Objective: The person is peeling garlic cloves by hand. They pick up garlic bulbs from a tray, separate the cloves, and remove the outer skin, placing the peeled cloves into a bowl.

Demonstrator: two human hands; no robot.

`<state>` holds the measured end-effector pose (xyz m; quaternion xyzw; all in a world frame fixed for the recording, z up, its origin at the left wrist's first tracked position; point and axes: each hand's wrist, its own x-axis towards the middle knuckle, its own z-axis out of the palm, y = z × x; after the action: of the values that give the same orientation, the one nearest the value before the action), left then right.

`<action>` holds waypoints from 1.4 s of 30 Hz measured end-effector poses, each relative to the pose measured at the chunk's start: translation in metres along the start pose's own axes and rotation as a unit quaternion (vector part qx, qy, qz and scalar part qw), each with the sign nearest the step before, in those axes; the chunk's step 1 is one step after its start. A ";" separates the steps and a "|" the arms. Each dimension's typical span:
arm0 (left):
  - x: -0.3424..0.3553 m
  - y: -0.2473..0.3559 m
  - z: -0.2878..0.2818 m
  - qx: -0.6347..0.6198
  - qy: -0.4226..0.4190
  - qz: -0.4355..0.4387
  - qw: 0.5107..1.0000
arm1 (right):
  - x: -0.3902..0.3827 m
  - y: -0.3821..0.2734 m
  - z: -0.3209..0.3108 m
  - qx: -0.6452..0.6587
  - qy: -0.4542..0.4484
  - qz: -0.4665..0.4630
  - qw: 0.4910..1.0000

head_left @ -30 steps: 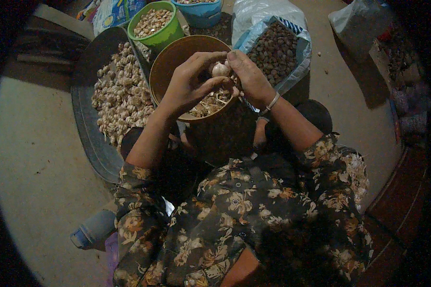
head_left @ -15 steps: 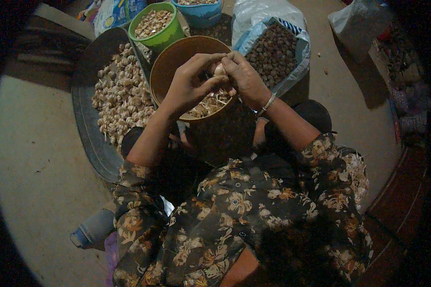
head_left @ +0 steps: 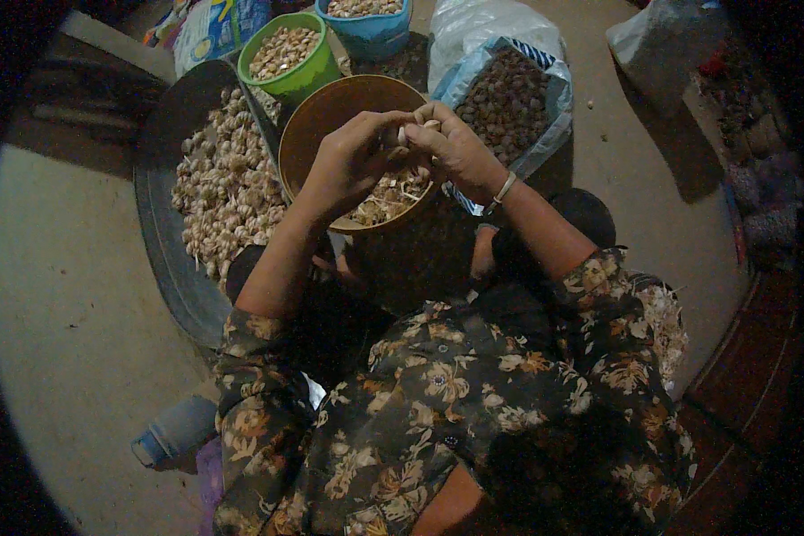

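Note:
Above a round tan tub [head_left: 311,121], my left hand [head_left: 355,159] and my right hand [head_left: 463,154] meet with curled fingers. Between them is pale garlic [head_left: 402,136], a clove or part of a bulb, partly covered by the fingers. A bracelet [head_left: 502,189] circles my right wrist. Inside the tub lie dry garlic skins and stalks [head_left: 384,198]. To the left, whole garlic bulbs [head_left: 228,183] are heaped in a wide dark metal pan [head_left: 165,232].
Beyond the tub stand a green bucket [head_left: 317,80] and a blue bucket [head_left: 377,37], both holding cloves. At right, an open bag [head_left: 558,107] contains small dark round things. A grey-blue cylindrical thing [head_left: 180,431] lies on the floor at lower left.
Both hands have shifted slightly downward in the picture, still together over the tub. My right fingers have changed their grip, and the garlic between the hands shows less.

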<state>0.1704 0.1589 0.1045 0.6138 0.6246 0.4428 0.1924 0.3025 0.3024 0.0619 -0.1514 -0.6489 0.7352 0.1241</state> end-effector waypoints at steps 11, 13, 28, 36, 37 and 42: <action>-0.004 0.001 0.003 -0.137 0.041 -0.076 0.987 | -0.012 -0.010 -0.003 0.237 -0.067 0.098 0.964; -0.001 -0.001 0.002 -0.167 0.072 -0.119 0.976 | -0.015 -0.020 -0.001 0.214 -0.078 0.123 0.966; 0.008 0.001 -0.001 -0.112 0.115 0.019 0.987 | -0.007 -0.061 -0.043 -0.345 0.061 -0.135 0.927; 0.012 0.004 0.013 0.050 0.162 -0.023 0.985 | -0.001 -0.038 0.005 -0.333 0.096 -0.208 0.915; 0.011 0.008 0.012 0.069 0.160 -0.017 0.985 | -0.002 -0.038 0.008 -0.342 0.103 -0.222 0.907; 0.009 0.012 0.016 0.064 0.141 -0.040 0.987 | -0.005 -0.039 0.012 -0.395 0.073 -0.270 0.875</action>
<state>0.1886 0.1702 0.1081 0.5309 0.6967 0.4756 0.0806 0.3024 0.2946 0.1023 -0.0597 -0.8900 0.3429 0.2947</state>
